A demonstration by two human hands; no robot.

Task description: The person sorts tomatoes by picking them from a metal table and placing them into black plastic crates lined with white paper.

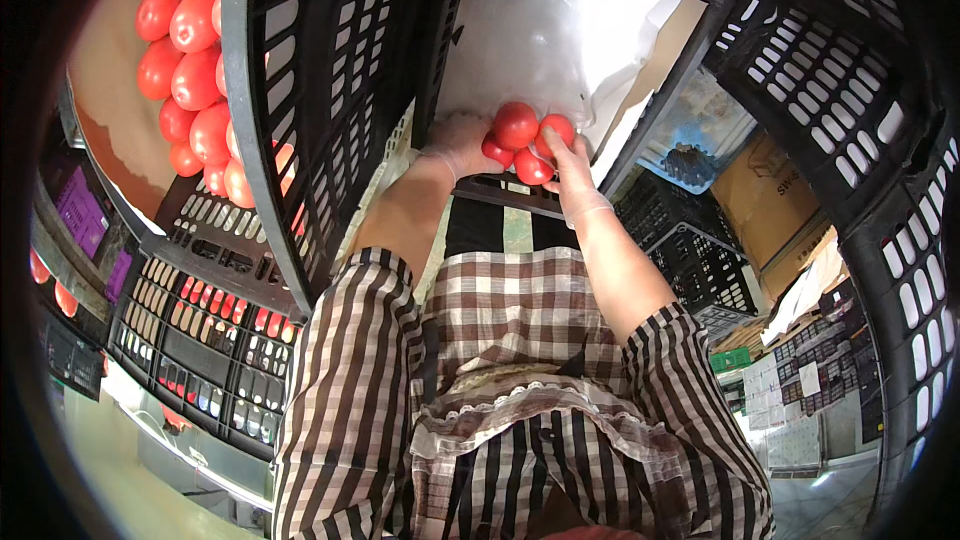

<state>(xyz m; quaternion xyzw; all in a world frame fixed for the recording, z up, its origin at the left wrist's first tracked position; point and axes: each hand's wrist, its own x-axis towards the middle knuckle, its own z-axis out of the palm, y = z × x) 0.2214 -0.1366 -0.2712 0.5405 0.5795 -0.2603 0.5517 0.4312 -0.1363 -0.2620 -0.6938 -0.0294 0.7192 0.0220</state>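
Note:
Several red tomatoes are bunched between my two gloved hands, over the near end of a black plastic crate. My left hand cups the left side of the bunch, against a smaller tomato; part of its fingers is hidden. On the right, my right hand grips a tomato, its thumb on top. One more tomato lies low between the hands. White lining paper covers the inside of the crate beyond them.
At the left, a tall crate wall stands beside a crate holding many tomatoes. Perforated crates rise on the right, near a cardboard box and a blue bag. More tomatoes show through a lower-left crate.

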